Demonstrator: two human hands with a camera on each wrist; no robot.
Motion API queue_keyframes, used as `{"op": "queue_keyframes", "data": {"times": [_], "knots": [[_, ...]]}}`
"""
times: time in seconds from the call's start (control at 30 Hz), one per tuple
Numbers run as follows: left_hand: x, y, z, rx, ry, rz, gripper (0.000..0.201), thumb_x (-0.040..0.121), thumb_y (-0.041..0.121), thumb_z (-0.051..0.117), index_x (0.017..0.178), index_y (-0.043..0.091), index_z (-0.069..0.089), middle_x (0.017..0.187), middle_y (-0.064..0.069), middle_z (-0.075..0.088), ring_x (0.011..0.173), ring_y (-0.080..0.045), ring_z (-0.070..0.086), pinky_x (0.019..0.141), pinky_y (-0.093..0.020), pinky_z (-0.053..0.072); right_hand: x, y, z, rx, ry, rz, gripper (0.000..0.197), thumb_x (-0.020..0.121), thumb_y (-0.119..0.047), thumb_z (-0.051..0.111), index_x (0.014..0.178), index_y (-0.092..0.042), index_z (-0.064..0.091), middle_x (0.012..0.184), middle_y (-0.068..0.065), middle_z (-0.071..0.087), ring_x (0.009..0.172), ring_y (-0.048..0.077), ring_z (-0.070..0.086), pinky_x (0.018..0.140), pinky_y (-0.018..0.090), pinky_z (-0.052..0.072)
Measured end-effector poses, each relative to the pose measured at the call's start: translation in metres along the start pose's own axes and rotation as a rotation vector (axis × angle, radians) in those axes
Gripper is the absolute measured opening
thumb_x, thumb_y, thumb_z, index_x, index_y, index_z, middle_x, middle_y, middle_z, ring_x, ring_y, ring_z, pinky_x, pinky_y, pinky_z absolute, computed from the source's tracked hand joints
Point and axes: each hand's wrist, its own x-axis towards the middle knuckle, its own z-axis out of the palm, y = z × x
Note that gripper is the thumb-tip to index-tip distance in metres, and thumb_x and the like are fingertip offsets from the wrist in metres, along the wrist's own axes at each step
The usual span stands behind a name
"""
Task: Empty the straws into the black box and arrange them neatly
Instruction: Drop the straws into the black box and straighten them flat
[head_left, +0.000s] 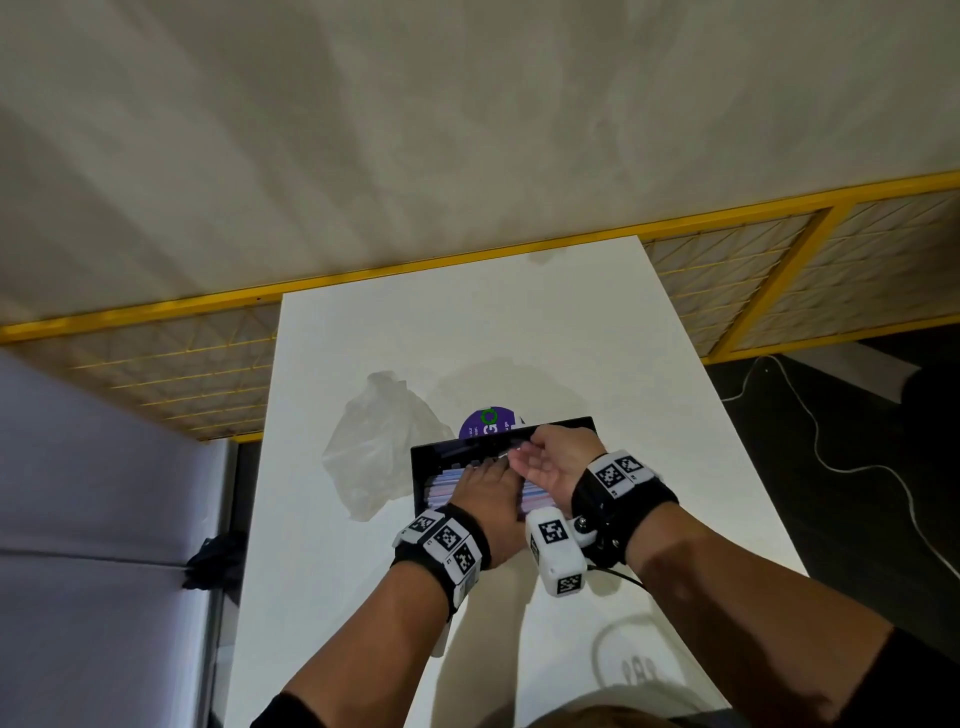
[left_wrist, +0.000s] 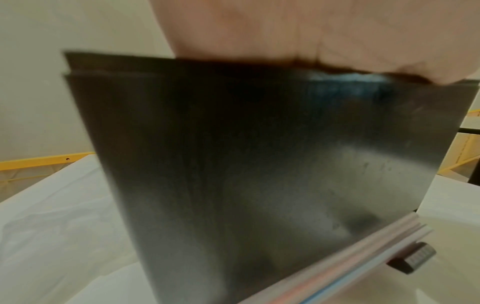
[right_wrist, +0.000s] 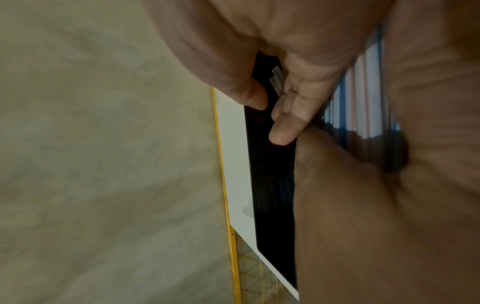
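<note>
since the straws (head_left: 441, 486) already lie inside the black box (head_left: 420, 470) near the middle of the white table (head_left: 363, 597), the emptying looks done and i judge only tidying remains. nearest me, my left hand (head_left: 485, 493) rests flat, fingers straight, on the striped pile, pressing it level. just beyond, my right hand (head_left: 553, 460) hovers palm-up over the box's far part; whether its loosely bent fingers pinch a straw i cannot tell. farther left, the emptied clear bag (head_left: 382, 447) lies crumpled beside the box. behind the far wall sits a purple disc (head_left: 491, 422).
</note>
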Motion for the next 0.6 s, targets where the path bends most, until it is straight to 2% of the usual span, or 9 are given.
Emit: {"op": "queue_keyframes", "data": {"times": [0.1, 0.13, 0.2, 0.23, 0.33, 0.4, 0.47, 0.53, 0.6], "knots": [[0.002, 0.000, 0.000, 0.056, -0.039, -0.006, 0.086, 0.098, 0.053, 0.048, 0.161, 0.010, 0.011, 0.166, -0.012, 0.020, 0.152, -0.029, 0.020, 0.126, -0.045, 0.009, 0.005, 0.002, 0.005, -0.055, -0.029, 0.027, 0.017, 0.103, 0.004, 0.042, 0.093, 0.001, 0.055, 0.089, 0.017, 0.061, 0.074, 0.026, 0.065, 0.072, 0.033, 0.060], [0.003, -0.001, 0.000, 0.065, -0.047, -0.005, 0.086, 0.097, 0.053, 0.049, 0.161, 0.010, 0.011, 0.166, -0.013, 0.020, 0.152, -0.029, 0.020, 0.126, -0.046, 0.009, 0.005, 0.003, 0.006, -0.072, -0.032, 0.035, 0.017, 0.104, 0.004, 0.040, 0.096, 0.001, 0.055, 0.090, 0.016, 0.061, 0.074, 0.026, 0.064, 0.068, 0.031, 0.061], [0.002, -0.001, 0.001, 0.068, -0.053, -0.001, 0.086, 0.097, 0.052, 0.050, 0.161, 0.010, 0.011, 0.166, -0.013, 0.019, 0.152, -0.029, 0.019, 0.126, -0.046, 0.008, 0.004, 0.002, 0.007, -0.099, -0.026, 0.050, 0.017, 0.105, 0.004, 0.038, 0.105, 0.003, 0.054, 0.089, 0.016, 0.062, 0.072, 0.026, 0.064, 0.050, 0.027, 0.060], [0.002, -0.001, 0.001, 0.058, -0.045, -0.002, 0.084, 0.097, 0.051, 0.050, 0.161, 0.010, 0.012, 0.166, -0.013, 0.021, 0.152, -0.029, 0.020, 0.125, -0.046, 0.008, 0.004, 0.002, 0.006, -0.111, -0.025, 0.053, 0.018, 0.105, 0.004, 0.037, 0.109, 0.003, 0.054, 0.088, 0.016, 0.063, 0.071, 0.026, 0.064, 0.046, 0.026, 0.058], [-0.001, 0.000, 0.002, -0.004, -0.008, -0.001, 0.081, 0.098, 0.055, 0.048, 0.160, 0.013, 0.018, 0.165, -0.012, 0.024, 0.151, -0.029, 0.021, 0.125, -0.045, 0.008, -0.003, 0.002, 0.004, -0.152, -0.024, 0.030, 0.025, 0.103, 0.006, 0.034, 0.117, 0.007, 0.055, 0.089, 0.017, 0.066, 0.069, 0.026, 0.067, 0.047, 0.027, 0.058], [-0.003, -0.001, 0.002, -0.061, 0.034, 0.010, 0.085, 0.094, 0.069, 0.045, 0.158, 0.017, 0.026, 0.162, -0.008, 0.031, 0.149, -0.027, 0.026, 0.125, -0.044, 0.012, -0.011, 0.001, 0.002, -0.211, -0.028, -0.014, 0.028, 0.102, 0.005, 0.035, 0.121, 0.010, 0.056, 0.094, 0.020, 0.069, 0.068, 0.026, 0.068, 0.048, 0.028, 0.058], [-0.006, -0.001, 0.001, -0.133, 0.072, 0.019, 0.093, 0.086, 0.084, 0.040, 0.156, 0.024, 0.031, 0.160, -0.003, 0.035, 0.147, -0.025, 0.030, 0.124, -0.041, 0.016, -0.024, -0.001, -0.003, -0.285, -0.031, -0.082, 0.028, 0.100, 0.003, 0.037, 0.116, 0.013, 0.058, 0.092, 0.022, 0.072, 0.067, 0.027, 0.069, 0.051, 0.029, 0.056], [-0.007, -0.001, 0.000, -0.155, 0.081, 0.024, 0.095, 0.083, 0.087, 0.039, 0.157, 0.028, 0.030, 0.161, -0.001, 0.033, 0.149, -0.023, 0.028, 0.124, -0.041, 0.016, -0.039, -0.007, -0.011, -0.328, -0.041, -0.167, 0.026, 0.096, 0.002, 0.040, 0.110, 0.013, 0.059, 0.083, 0.022, 0.073, 0.066, 0.029, 0.069, 0.053, 0.032, 0.053], [-0.007, -0.001, -0.002, -0.138, 0.070, 0.019, 0.097, 0.083, 0.088, 0.039, 0.157, 0.026, 0.030, 0.162, -0.003, 0.033, 0.148, -0.024, 0.029, 0.124, -0.044, 0.018, -0.057, -0.017, -0.021, -0.353, -0.079, -0.259, 0.024, 0.093, 0.002, 0.041, 0.101, 0.012, 0.062, 0.080, 0.021, 0.073, 0.064, 0.029, 0.070, 0.052, 0.032, 0.053]]}}
